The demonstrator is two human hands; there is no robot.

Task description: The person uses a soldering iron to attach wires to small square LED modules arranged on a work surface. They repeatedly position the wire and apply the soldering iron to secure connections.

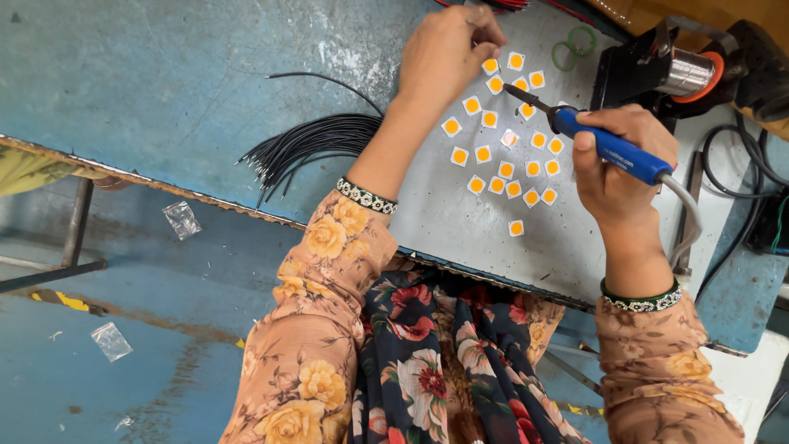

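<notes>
Head view looks down on a scuffed grey-blue metal worktable (205, 66) above a blue-painted floor (123, 329); the left hand (444, 53) rests curled at the top of a cluster of small white squares with orange centres (505, 152), its fingertips hidden, so whether it pinches one cannot be told; the right hand (620, 164) is wrapped around a blue-handled soldering iron (604, 144), tip over the squares; a bundle of thin black wires (304, 144) lies left of the forearm; a solder spool (686, 72) sits at the top right, partly cut off.
</notes>
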